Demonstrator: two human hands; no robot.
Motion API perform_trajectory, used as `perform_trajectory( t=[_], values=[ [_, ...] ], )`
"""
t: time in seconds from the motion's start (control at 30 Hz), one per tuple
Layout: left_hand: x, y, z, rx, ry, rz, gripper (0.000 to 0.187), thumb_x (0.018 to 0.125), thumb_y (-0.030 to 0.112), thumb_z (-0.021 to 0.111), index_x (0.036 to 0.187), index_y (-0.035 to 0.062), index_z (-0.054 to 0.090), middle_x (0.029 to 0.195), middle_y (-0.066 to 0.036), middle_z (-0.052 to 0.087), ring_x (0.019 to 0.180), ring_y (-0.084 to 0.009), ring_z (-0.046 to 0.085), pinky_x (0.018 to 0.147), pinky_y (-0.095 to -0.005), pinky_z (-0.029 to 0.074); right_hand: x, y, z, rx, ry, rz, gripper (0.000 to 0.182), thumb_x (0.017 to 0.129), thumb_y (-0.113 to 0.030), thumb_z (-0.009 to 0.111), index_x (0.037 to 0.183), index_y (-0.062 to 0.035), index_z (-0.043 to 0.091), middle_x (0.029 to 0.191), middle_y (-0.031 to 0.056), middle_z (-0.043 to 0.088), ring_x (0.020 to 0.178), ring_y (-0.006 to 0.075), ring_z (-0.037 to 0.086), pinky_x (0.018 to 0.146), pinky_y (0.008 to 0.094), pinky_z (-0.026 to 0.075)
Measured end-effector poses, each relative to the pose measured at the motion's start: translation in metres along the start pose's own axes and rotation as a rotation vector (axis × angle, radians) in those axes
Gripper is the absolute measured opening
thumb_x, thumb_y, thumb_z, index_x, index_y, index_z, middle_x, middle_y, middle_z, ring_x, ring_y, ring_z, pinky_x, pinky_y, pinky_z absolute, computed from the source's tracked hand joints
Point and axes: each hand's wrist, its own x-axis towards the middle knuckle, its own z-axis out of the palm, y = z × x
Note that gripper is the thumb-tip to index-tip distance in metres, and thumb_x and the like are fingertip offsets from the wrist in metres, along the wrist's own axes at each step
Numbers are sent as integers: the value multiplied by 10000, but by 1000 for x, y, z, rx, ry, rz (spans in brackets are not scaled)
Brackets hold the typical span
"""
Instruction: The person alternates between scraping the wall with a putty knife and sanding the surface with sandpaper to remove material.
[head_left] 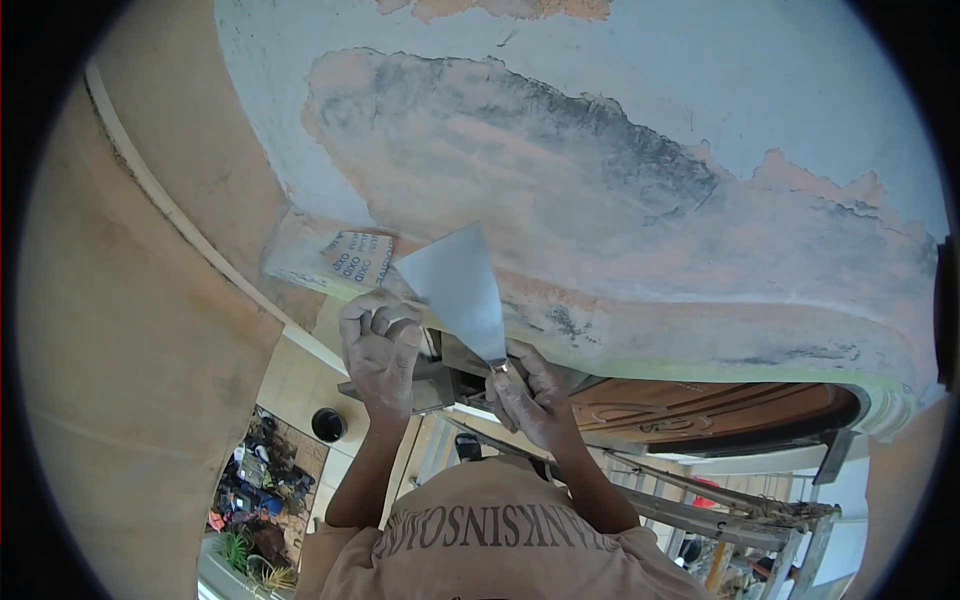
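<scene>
My right hand [533,392] is closed round the handle of a putty knife [463,290], its broad metal blade pointing up and to the left. Dusty and raised, my left hand [382,352] has its fingers curled and apart, and I see nothing in it. Just above that hand, a piece of sandpaper [361,257] with printed backing rests on the wall's ledge. The blade is in front of the scraped wall [520,170], where a large patch shows bare pinkish and grey plaster inside peeling pale paint; whether it touches cannot be told.
A curved beige wall [130,330] fills the left side. Below are a black bucket [328,425], a pile of assorted items [262,480] and green plants. Wooden scaffolding [720,520] stands at the lower right, under a carved wooden panel [700,412].
</scene>
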Motion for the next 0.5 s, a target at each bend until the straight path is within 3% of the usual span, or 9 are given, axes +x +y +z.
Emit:
perform_trajectory(
  t=[0.03,0.13,0.17,0.2,0.23,0.33,0.4,0.5],
  values=[
    [-7,-1,4,-84,189,-181,419,917,265,496,1261,41,414,1101,-133,571,967,-284,571,902,-455,425,-1,11,5,-18,-42,48,339,920,-101,504,1235,-13,415,697,-23,470,486,25,372,436,198,315],
    [-18,-4,-9,-485,204,-725,479,929,351,459,1293,52,373,1044,-121,580,907,-302,582,876,-439,437,0,41,16,-192,-123,127,255,909,-134,529,1131,-50,437,659,1,494,498,45,412,456,220,342],
    [-25,3,-8,-514,242,-803,497,941,422,402,1274,55,401,1028,-125,590,826,-257,588,782,-406,473,2,46,16,-262,-167,126,256,905,-139,536,1125,-53,436,655,14,503,507,51,430,463,229,354],
    [-28,0,-15,-486,251,-774,485,942,414,404,1268,55,409,1020,-122,596,790,-236,586,740,-383,477,5,49,19,-330,-218,123,258,901,-144,543,1118,-55,435,650,26,513,516,58,448,470,237,365],
    [-32,-6,-25,-457,265,-741,474,943,405,407,1262,55,416,1013,-119,602,755,-216,584,697,-361,481,11,40,16,-518,-273,106,267,871,-150,577,1095,-44,477,671,69,562,517,126,527,496,274,419],
    [-34,-5,-45,-346,331,-691,432,945,373,417,1235,53,443,976,-110,622,643,-166,563,564,-294,459,53,30,13,-865,-121,-519,231,827,-107,600,1031,-25,532,773,103,605,628,185,599,557,276,474],
    [-36,-2,-53,-284,353,-663,411,940,349,441,1212,42,461,961,-119,633,597,-149,557,502,-265,440,89,17,24,-977,-34,-572,271,781,-142,632,1016,-19,574,901,119,602,832,285,608,698,377,492],
    [-40,9,-55,-251,347,-637,362,920,296,503,1155,21,489,957,-135,646,542,-144,553,446,-250,420,141,17,55,-1179,-73,-742,366,758,-171,627,1087,-31,547,1049,138,577,1029,334,539,877,445,434]
  ],
)
